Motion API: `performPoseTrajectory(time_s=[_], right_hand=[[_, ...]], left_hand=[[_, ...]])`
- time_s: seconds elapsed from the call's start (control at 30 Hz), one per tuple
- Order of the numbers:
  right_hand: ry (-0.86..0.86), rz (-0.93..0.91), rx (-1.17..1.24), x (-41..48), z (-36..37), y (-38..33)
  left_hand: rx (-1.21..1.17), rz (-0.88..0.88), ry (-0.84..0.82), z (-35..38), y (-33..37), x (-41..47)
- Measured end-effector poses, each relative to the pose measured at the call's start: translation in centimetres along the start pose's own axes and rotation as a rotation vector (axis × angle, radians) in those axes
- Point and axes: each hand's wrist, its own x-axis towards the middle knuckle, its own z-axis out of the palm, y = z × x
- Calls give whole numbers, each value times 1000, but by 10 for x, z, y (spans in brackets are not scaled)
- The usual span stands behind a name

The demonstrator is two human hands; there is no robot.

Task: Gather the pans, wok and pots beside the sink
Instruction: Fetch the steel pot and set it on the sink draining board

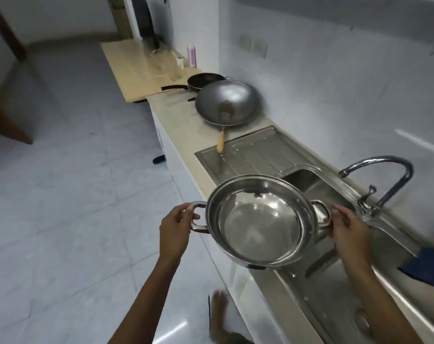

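A shiny steel pot (pixel 258 219) with two loop handles hangs in the air over the counter edge, in front of the sink basin. My left hand (pixel 176 227) grips its left handle and my right hand (pixel 347 232) grips its right handle. It is empty and tilted toward me. Farther along the counter rests a grey wok (pixel 227 105) whose wooden handle (pixel 220 141) reaches over the draining board. Behind the wok sits a black frying pan (pixel 203 81) with a dark handle pointing left.
The steel sink (pixel 317 184) with ribbed draining board (pixel 255 150) and curved tap (pixel 384 175) lies on the right. A blue cloth (pixel 427 266) hangs at the right edge. A wooden board (pixel 141 70) with a pink bottle (pixel 192 54) sits beyond the pans. My bare foot (pixel 219 311) stands on the tiled floor.
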Motion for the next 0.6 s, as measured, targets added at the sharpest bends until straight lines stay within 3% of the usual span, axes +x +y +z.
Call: performPoseTrajectory(time_s=[0.27,0.6], right_hand=[[161,128,-6,104,89,-7],[406,150,-156,175,146,-34]], left_hand=[[113,14,-189,61,29,202],[188,98,-469,162,47,386]])
